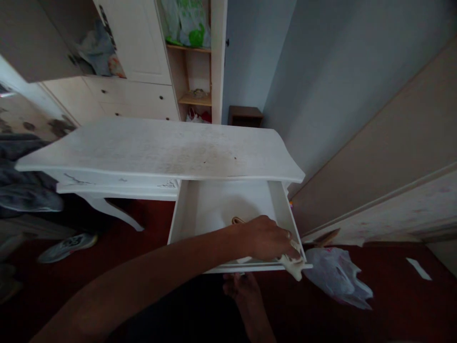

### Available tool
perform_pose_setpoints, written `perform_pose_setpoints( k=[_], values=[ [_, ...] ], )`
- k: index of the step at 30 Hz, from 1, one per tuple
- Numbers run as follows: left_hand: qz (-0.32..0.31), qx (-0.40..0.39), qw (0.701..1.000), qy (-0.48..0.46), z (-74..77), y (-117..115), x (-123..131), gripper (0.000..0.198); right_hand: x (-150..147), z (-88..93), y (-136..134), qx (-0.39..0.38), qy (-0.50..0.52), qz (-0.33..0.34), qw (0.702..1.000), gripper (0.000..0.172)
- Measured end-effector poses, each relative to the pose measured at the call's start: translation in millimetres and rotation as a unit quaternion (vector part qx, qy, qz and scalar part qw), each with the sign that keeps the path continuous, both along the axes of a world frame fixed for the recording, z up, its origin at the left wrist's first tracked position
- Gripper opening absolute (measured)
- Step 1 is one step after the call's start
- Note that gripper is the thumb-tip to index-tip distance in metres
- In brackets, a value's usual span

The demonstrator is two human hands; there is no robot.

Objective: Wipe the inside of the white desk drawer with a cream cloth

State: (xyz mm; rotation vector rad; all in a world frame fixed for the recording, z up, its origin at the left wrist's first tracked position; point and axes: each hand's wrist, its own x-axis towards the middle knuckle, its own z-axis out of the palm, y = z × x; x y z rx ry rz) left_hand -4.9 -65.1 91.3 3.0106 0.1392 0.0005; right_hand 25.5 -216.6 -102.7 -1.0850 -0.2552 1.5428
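Note:
A white drawer (228, 200) is pulled out from the right part of a white table (143, 147). My left hand (269, 238) reaches across the drawer, its fingers closed around a pale cloth (293, 267). The cloth touches the drawer's front right corner and hangs over the edge. Below the drawer front is my right hand (243, 290), its fingers curled against the front; what they grip is hidden in shadow. Inside the drawer lie a small brown loop-shaped thing (237, 220) and a small white piece (244, 260), partly covered by my left arm.
A white plastic bag (339, 276) sits on the red floor right of the drawer. One shoe (67, 247) lies at the left. Behind the table stand a white cabinet (132, 97) and a small brown box-like piece (245, 113). Dark smudges mark the tabletop.

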Motion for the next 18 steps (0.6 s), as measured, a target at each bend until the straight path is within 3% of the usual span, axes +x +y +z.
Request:
perform_pose_setpoints(
  k=[5,8,12,15,18],
  values=[
    [0.163,0.059,0.985,-0.004,30.9,9.9,-90.6,0.042,2.7,-8.0,-0.6,-0.011,0.002,0.009,1.000,0.050],
    [0.303,0.061,0.951,0.023,40.7,19.0,-145.7,0.057,6.8,-8.3,1.1,-0.020,0.001,0.024,0.999,0.051],
    [0.429,0.074,0.899,0.057,21.6,42.8,-199.3,0.067,8.9,-6.8,3.3,-0.037,0.007,0.029,0.999,0.052],
    [0.448,0.072,0.891,0.006,-2.8,54.8,-218.3,0.070,7.8,-8.6,3.4,-0.046,-0.001,0.009,0.999,0.054],
    [0.447,0.056,0.892,-0.032,-16.4,52.8,-223.2,0.070,7.9,-9.4,3.3,-0.041,0.002,0.011,0.999,0.053]
  ],
)
